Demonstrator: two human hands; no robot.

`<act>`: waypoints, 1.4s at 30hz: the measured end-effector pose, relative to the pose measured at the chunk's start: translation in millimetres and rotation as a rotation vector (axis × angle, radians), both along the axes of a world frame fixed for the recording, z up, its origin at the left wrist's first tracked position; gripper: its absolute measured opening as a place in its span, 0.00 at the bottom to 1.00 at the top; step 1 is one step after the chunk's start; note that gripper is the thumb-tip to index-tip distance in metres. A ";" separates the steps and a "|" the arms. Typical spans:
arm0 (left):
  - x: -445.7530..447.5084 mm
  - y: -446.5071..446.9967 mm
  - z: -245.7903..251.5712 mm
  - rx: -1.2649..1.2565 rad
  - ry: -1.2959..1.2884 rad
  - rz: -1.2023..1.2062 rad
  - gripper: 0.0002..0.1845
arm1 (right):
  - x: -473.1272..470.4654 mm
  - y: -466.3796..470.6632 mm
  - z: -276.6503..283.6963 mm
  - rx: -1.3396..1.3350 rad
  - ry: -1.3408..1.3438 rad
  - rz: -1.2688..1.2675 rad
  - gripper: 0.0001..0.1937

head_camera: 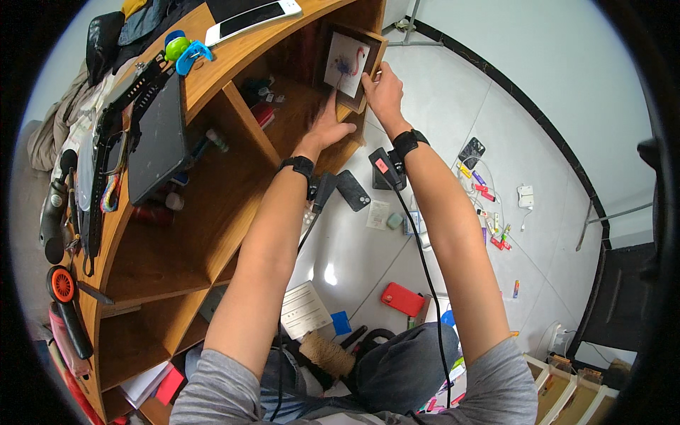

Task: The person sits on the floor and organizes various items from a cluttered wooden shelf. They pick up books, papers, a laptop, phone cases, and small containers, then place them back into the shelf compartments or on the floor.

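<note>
A wooden picture frame (378, 49) with a flamingo print (348, 62) stands in the end compartment of the wooden shelf unit (234, 101). My right hand (385, 95) grips the frame's right edge, thumb at the front and fingers behind it. My left hand (328, 126) is just below the frame's lower left side, thumb stretched out to the right. Its index finger points up to the lower edge of the print; whether it presses on the frame is hard to tell. Both wrists wear black straps with cabled devices.
A white phone (254, 21) and a dark tablet (159, 143) lie on the unit's top. Small dark and red items (263, 114) sit in the same compartment. On the tiled floor are a dark phone (353, 190), a red case (402, 299) and several lighters (484, 192).
</note>
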State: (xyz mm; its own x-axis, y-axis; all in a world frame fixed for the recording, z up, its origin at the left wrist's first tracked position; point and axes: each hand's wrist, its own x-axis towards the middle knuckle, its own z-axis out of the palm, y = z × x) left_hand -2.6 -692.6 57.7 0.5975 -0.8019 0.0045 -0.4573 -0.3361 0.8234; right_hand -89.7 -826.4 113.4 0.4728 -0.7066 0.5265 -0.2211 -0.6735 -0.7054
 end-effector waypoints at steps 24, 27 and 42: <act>-22.4 10.4 10.4 0.136 -0.315 -0.047 0.55 | -118.9 29.2 -209.8 0.363 0.518 -0.024 0.26; -44.0 31.1 -4.2 -0.059 -0.416 -0.082 0.43 | -153.6 65.5 -278.9 0.406 0.836 0.033 0.22; -115.8 281.9 -247.2 0.526 -0.238 0.439 0.37 | -184.2 195.6 -370.7 0.506 0.816 0.301 0.12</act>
State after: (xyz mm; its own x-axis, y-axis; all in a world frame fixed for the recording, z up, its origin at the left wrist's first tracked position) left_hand -118.4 -410.7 -189.5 0.8958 -0.4199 -0.1456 -0.3358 -0.8541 0.3971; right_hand -273.9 -630.8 -257.3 0.7509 -0.5491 -0.3669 -0.6340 -0.4439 -0.6332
